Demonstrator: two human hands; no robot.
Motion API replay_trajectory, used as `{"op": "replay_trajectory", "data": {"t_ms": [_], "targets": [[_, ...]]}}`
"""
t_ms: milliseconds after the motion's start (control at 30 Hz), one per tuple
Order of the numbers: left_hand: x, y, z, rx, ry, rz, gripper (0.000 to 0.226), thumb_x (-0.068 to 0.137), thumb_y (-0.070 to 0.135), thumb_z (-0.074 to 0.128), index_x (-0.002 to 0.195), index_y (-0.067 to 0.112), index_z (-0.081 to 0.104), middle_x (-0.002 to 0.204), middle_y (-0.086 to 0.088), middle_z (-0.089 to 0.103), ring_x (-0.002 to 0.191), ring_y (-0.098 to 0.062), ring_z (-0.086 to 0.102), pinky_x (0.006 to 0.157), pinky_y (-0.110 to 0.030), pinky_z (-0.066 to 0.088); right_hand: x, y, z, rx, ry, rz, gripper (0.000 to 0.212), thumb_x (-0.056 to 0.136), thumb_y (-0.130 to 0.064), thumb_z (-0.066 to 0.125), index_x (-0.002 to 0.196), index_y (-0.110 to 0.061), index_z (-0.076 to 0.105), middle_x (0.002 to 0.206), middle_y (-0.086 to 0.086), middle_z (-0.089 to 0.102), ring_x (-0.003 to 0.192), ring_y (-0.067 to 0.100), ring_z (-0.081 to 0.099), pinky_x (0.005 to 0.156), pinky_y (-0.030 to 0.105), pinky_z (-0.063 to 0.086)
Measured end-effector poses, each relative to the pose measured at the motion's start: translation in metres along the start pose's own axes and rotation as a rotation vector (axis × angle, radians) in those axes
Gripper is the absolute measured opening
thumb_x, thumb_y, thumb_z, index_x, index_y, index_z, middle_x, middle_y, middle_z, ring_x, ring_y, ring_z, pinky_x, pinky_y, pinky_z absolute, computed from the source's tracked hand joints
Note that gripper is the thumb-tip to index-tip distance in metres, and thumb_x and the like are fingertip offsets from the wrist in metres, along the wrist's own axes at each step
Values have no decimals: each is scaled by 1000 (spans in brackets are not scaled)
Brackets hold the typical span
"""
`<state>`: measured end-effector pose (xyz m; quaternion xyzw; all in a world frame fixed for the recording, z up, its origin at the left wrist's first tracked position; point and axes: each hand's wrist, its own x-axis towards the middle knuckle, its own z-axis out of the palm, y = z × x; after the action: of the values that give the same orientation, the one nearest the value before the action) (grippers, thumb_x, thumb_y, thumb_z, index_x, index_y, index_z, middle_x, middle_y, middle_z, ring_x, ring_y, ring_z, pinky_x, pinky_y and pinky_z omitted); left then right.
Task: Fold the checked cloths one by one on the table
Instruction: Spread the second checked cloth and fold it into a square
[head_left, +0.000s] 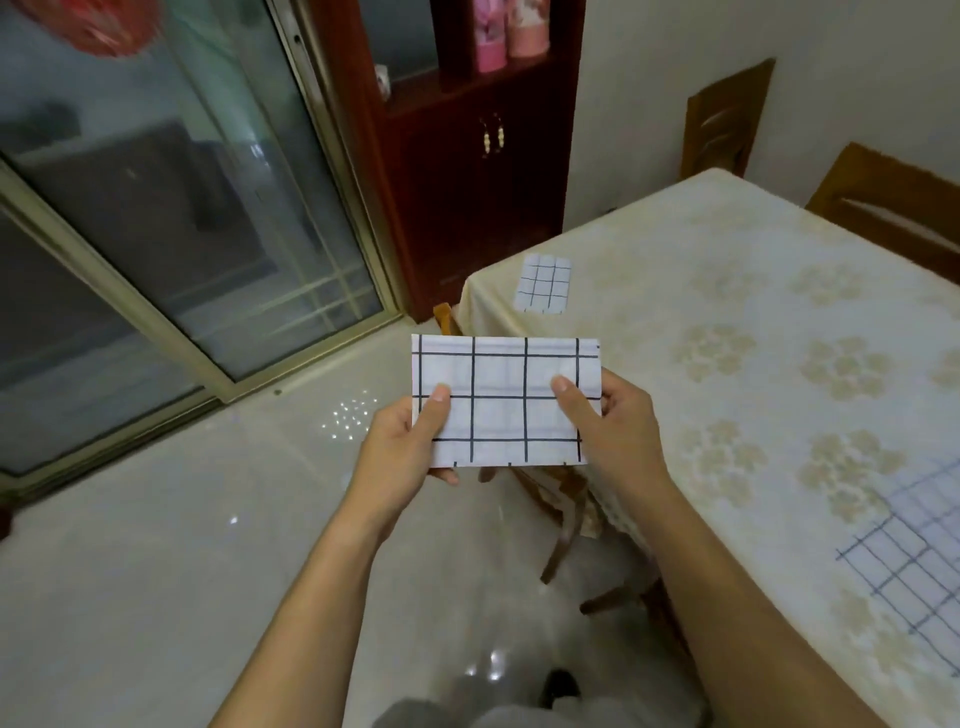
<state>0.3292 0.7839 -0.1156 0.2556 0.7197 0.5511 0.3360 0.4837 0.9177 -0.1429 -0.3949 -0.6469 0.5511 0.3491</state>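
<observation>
We hold the folded checked cloth (501, 400) pinched between left hand (402, 441) and right hand (608, 421), thumbs on top, in the air off the tabletop (753, 312). Fold looks done. Next: lay it beyond the right hand near the other folded cloth (543, 285), then take the spread cloth (914, 571) to the right.

3 chk cloths (506, 400) (543, 283) (904, 566), 1 table (675, 260)

Head view, sole camera, wide-angle: worn on the head, faces forward and steeply down. Close range: left hand (400, 441), right hand (615, 431), centre frame. Bench (779, 291) fills right side; floor (182, 545) left; glass door (182, 208) upper left.
</observation>
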Motion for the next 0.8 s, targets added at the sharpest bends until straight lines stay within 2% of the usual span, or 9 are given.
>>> {"op": "replay_trajectory", "data": {"t_ms": [200,300,433,533,667,733,800], "targets": [[67,-21,-50,-34,76,-32,31,105,37,48,101,15,69,84,-5,76,73,-18,73,48,-29,55,55,1,69,-60,-132,21,16,95,-33,62,107,-26,70,89,-21,71,83,-8,68,62,8,51],[113,-25,-87,-25,90,-4,34,105,39,46,97,15,69,80,-7,75,66,-15,70,47,-29,53,86,-5,121,-66,-103,-3,17,95,-30,65,107,-20,72,89,-20,74,85,-4,69,68,13,53],[165,-11,-148,30,82,15,31,106,38,45,101,19,68,83,-3,74,64,-9,69,45,-23,52,121,-27,187,-145,-109,-81,13,95,-26,64,106,-24,71,84,-33,70,86,-10,67,69,9,51],[205,0,-199,20,36,54,23,104,37,50,102,24,68,86,3,76,69,-8,71,47,-22,52,153,-46,235,-176,-75,-121,13,94,-30,66,104,-27,73,92,-24,73,91,-4,69,81,23,57],[245,-2,-233,28,14,65,10,102,37,55,96,35,63,86,9,74,68,-4,71,47,-21,53,177,-49,282,-161,-69,-66,7,93,-34,66,94,-35,72,91,-20,75,90,-1,70,85,32,58],[261,-10,-240,48,-5,42,8,100,39,57,93,37,60,84,12,70,67,0,70,47,-19,53,183,-44,297,-151,-65,-33,8,94,-33,66,93,-31,74,92,-17,76,90,4,72,85,38,59],[279,-15,-246,50,-33,7,10,99,39,59,91,35,62,82,10,71,65,-2,70,47,-20,54,196,-39,308,-143,-43,-1,10,93,-31,67,94,-26,75,92,-12,77,89,6,73,86,42,59]]}}
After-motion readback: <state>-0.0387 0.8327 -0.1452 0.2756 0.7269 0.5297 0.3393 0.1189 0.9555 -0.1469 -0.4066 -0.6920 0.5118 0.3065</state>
